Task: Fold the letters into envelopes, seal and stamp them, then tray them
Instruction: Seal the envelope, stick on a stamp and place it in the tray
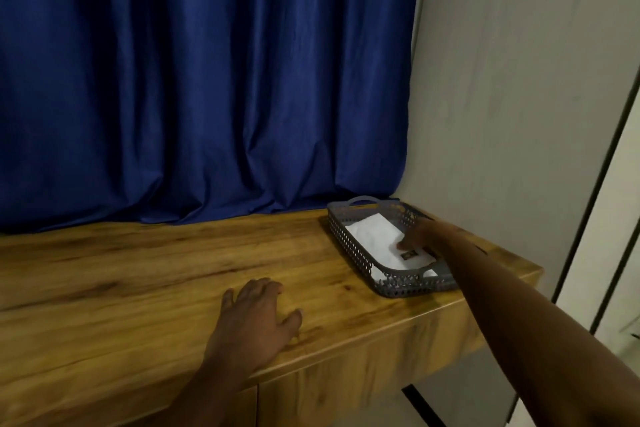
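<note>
A grey perforated tray (349,243) stands at the right end of the wooden table (138,274). A white envelope (374,236) lies flat inside it, with a small dark stamp (408,256) near its near right corner. My right hand (420,234) reaches into the tray from the right, and its fingertips touch the envelope just above the stamp. My left hand (256,315) rests flat on the table near the front edge, fingers spread, holding nothing.
A blue curtain (207,80) hangs behind the table down to its back edge. A pale wall (519,80) stands right of the tray. The table's right edge lies just past the tray, with a dark-framed panel (609,191) beyond.
</note>
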Motion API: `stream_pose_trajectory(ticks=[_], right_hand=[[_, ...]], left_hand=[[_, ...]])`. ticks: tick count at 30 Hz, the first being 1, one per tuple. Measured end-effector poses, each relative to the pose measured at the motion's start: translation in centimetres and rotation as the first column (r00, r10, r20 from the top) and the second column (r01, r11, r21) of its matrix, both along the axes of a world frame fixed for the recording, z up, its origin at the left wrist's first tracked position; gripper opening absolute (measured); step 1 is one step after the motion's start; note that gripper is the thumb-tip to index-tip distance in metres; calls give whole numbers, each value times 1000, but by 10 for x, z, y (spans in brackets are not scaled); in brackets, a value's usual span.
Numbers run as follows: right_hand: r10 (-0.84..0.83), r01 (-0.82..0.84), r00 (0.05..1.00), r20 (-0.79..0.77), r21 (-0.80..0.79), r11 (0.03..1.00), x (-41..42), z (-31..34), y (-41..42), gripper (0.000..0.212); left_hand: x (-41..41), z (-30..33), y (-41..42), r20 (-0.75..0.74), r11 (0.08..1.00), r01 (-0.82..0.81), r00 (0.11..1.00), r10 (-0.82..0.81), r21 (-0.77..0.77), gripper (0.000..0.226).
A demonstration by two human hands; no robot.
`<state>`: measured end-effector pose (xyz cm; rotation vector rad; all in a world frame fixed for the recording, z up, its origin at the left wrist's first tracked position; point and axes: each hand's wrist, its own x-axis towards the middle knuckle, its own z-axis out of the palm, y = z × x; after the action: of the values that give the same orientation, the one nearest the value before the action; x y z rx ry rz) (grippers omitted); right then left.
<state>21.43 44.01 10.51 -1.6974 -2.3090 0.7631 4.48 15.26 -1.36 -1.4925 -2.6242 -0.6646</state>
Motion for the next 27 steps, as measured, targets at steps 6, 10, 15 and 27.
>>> stream_pose_trajectory(ticks=[6, 10, 15, 27], right_hand=[[48, -55, 994, 100, 76, 996, 5, -3, 0, 56], [104, -153, 972, 209, 236, 960, 8, 16, -17, 53], [165, -222, 973, 162, 455, 863, -4, 36, -46, 30], [685, -598, 664, -299, 338, 727, -116, -60, -208, 14]], left_hand=[[2, -1, -1, -4, 999, 7, 1000, -7, 32, 64], [2, -1, -1, -7, 999, 10, 1000, -10, 44, 63], [1, -3, -1, -9, 999, 10, 1000, -10, 52, 64], [-32, 7, -44, 669, 780, -289, 712, -212, 555, 20]])
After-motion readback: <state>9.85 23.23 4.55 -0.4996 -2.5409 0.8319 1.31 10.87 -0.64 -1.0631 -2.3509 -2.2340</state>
